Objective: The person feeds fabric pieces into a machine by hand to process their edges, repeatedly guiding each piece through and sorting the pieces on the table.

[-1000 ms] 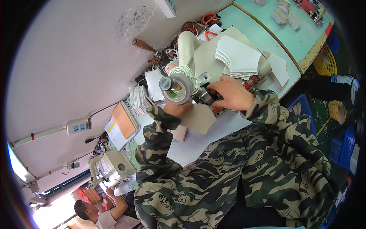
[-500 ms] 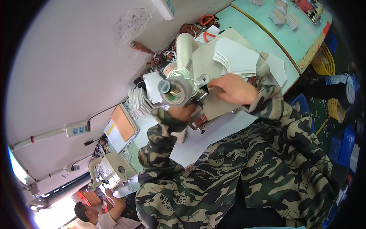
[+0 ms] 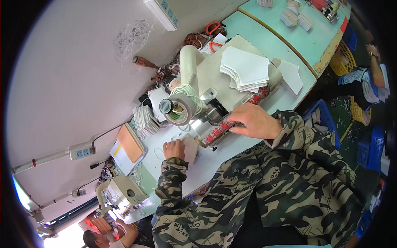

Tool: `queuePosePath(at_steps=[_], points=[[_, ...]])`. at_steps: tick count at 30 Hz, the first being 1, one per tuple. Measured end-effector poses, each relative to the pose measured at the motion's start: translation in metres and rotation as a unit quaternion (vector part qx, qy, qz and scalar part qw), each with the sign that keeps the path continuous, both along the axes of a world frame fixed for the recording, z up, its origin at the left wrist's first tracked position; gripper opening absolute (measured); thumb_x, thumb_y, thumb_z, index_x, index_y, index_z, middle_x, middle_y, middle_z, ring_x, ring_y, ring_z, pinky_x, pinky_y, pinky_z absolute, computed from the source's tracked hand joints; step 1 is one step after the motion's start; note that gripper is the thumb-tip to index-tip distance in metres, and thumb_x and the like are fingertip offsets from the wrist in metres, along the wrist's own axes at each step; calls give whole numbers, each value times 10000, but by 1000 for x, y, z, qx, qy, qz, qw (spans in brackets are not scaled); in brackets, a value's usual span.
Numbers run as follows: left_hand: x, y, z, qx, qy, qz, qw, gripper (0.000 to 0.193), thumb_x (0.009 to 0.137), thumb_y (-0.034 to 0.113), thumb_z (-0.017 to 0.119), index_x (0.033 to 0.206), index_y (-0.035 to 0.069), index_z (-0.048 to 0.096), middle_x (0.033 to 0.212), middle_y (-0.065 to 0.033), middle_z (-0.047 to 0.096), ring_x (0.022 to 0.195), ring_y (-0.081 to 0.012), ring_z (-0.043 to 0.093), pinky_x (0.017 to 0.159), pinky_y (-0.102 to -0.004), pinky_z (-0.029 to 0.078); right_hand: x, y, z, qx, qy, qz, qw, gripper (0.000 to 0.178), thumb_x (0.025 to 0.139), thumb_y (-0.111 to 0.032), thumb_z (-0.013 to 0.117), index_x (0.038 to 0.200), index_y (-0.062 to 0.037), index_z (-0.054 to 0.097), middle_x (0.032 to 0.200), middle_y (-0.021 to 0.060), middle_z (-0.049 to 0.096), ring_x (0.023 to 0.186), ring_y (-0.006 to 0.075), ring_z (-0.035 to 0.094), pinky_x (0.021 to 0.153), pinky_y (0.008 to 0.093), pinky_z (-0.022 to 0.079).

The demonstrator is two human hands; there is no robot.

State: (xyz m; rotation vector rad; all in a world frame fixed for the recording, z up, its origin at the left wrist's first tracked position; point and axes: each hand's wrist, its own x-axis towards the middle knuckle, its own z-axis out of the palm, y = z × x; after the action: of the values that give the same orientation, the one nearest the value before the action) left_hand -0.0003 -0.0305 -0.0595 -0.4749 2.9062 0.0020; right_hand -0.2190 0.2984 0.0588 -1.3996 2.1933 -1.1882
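A cream machine point(image 3: 190, 68) with a curved arm stands on the bench, a round ring-shaped part point(image 3: 178, 109) above its working end. My left hand point(image 3: 174, 149) has its fingers curled against the side of a small pale stack of pieces point(image 3: 190, 149), left of the machine. At the machine's near edge, my right hand point(image 3: 258, 120) rests with thumb and fingers drawn together by the red-marked front strip point(image 3: 217, 131). Anything in that pinch is too small or hidden to make out. Behind the right hand lies a stack of white cut panels point(image 3: 246, 66).
A loose white panel point(image 3: 291, 76) lies to the right. Left of the machine stand a row of white pieces point(image 3: 144, 120) and a clipboard point(image 3: 129, 142). Orange-handled pliers point(image 3: 214, 31) lie behind. A blue basket point(image 3: 322, 118) is on the right; another person point(image 3: 109, 237) sits lower left.
My left hand has moved from behind the ring-shaped part to the small stack on the left. My right hand has come nearer me. The beige flat area before it has gone, exposing the red-marked strip.
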Motion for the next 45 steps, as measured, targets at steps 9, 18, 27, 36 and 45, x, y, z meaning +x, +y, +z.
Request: queuePosePath(at_steps=[9, 18, 27, 36, 45], points=[[-102, 59, 122, 524, -82, 68, 845, 275, 906, 239, 596, 949, -24, 662, 681, -74, 617, 599, -141, 564, 577, -285, 453, -12, -4, -4, -6, -28, -7, 1000, 242, 779, -217, 689, 938, -37, 670, 810, 107, 644, 792, 304, 621, 722, 404, 472], [-125, 70, 83, 412, 14, -129, 902, 225, 865, 190, 572, 929, -5, 662, 771, -151, 654, 717, -302, 631, 672, -390, 487, -33, -40, -16, 30, 186, 37, 981, 345, 718, -262, 708, 995, -66, 648, 797, 86, 604, 796, 312, 587, 715, 435, 449], [-103, 89, 131, 649, -95, 64, 752, 302, 988, 243, 494, 928, -19, 633, 799, -40, 622, 567, -125, 586, 502, -228, 437, -12, -22, -18, 9, -271, -46, 962, 158, 811, -157, 641, 860, -10, 675, 759, 151, 669, 717, 245, 676, 652, 327, 510], [-116, 19, 85, 627, -169, 117, 751, 218, 949, 202, 574, 962, 6, 669, 857, 37, 632, 755, -41, 557, 716, -223, 452, -20, -23, -13, 99, -163, 67, 979, 223, 816, -202, 681, 895, 6, 668, 758, 114, 695, 666, 227, 674, 626, 325, 516], [-130, 69, 103, 277, 67, -140, 948, 246, 875, 243, 595, 877, 24, 706, 710, -94, 655, 650, -183, 630, 574, -328, 483, -46, -38, 5, 162, 38, 22, 986, 370, 731, -171, 670, 1077, -46, 634, 919, 139, 658, 873, 327, 626, 781, 424, 495]])
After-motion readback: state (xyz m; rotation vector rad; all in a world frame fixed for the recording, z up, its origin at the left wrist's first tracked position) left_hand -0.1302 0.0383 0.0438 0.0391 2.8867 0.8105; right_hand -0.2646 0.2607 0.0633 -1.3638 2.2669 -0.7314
